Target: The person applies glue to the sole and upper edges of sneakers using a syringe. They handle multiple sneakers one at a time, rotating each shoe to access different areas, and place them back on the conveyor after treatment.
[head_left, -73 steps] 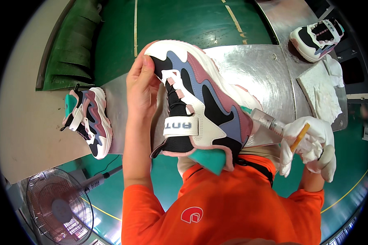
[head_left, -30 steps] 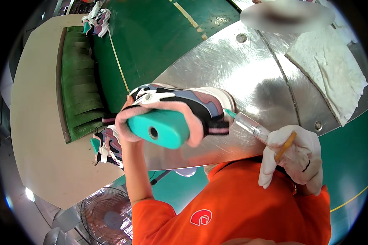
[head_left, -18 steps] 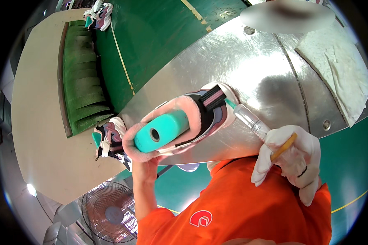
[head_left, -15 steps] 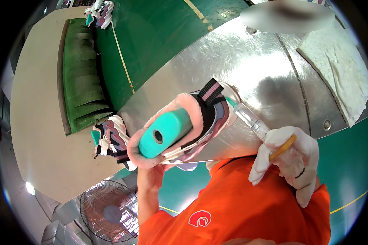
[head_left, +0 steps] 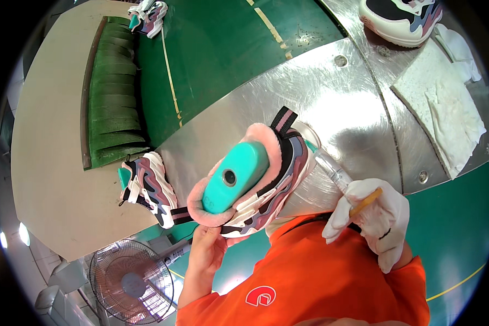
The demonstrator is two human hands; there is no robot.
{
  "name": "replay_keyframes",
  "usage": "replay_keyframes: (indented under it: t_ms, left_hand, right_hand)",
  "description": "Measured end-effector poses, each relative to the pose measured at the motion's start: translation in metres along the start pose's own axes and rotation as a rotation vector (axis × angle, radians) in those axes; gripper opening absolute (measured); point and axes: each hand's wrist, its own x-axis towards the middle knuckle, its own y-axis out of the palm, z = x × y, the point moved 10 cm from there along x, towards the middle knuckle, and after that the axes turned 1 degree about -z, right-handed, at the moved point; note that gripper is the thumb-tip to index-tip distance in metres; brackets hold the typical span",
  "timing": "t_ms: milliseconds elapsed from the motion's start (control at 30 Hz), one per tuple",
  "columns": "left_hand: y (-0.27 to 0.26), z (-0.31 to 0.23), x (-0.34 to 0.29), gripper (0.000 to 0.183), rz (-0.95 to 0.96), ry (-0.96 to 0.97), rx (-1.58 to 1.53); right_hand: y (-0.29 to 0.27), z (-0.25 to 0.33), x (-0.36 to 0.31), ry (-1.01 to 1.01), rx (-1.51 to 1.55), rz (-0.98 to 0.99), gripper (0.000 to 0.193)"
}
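Observation:
A multicoloured sports shoe (head_left: pixel 271 204) with a pink fluffy collar has a teal shoe last (head_left: pixel 236 176) inside its opening. My bare left hand (head_left: pixel 209 252) grips it from below at its near left end; part of the fingers is hidden under the shoe. My right hand (head_left: pixel 376 220), in a white glove, is closed round a slim clear tool (head_left: pixel 331 169) with a teal part at its far end, close beside the shoe's right end. A yellow stick (head_left: pixel 366 201) also shows between the gloved fingers. Whether it belongs to the tool, I cannot tell.
A metal table (head_left: pixel 326 92) lies beyond my hands, with a white cloth (head_left: pixel 440 108) and another shoe (head_left: pixel 402 22) at the right. Left are a beige surface (head_left: pixel 49 136), a green strip curtain (head_left: pixel 111 92), a similar shoe (head_left: pixel 149 187) and a standing fan (head_left: pixel 133 285).
The held shoe has shifted right and turned, showing more of its side. My gloved hand and the tool have moved slightly left and down. The view has shifted, and the upper-right shoe shows clearly.

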Motion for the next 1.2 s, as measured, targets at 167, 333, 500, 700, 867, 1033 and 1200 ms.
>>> replay_keyframes:
  t_ms: [167,333,500,700,867,1033,1200]
  left_hand:
    - [0.000,0.011,-0.001,0.057,0.075,-0.044,-0.052]
    - [0.007,0.018,-0.008,0.055,0.100,-0.075,-0.041]
    - [0.011,0.031,-0.014,0.054,0.141,-0.115,-0.035]
    - [0.026,0.041,-0.017,0.058,0.119,-0.088,0.022]
    - [0.037,0.058,-0.021,0.047,0.216,-0.192,-0.121]
    - [0.058,0.057,-0.022,0.052,0.211,-0.190,-0.068]
    - [0.061,0.064,-0.021,0.049,0.302,-0.177,-0.116]
  right_hand:
    - [0.001,-0.003,0.002,0.163,-0.059,-0.103,0.096]
    - [0.004,0.001,0.003,0.269,-0.171,-0.153,0.100]
    - [0.009,0.003,0.002,0.294,-0.202,-0.172,0.095]
    - [0.007,0.004,-0.002,0.347,-0.314,-0.416,0.060]
    - [0.015,0.002,-0.004,0.539,-0.233,-0.520,0.075]
    - [0.031,0.010,0.001,0.451,-0.436,-0.506,0.077]
    - [0.040,0.007,-0.001,0.441,-0.457,-0.492,0.079]
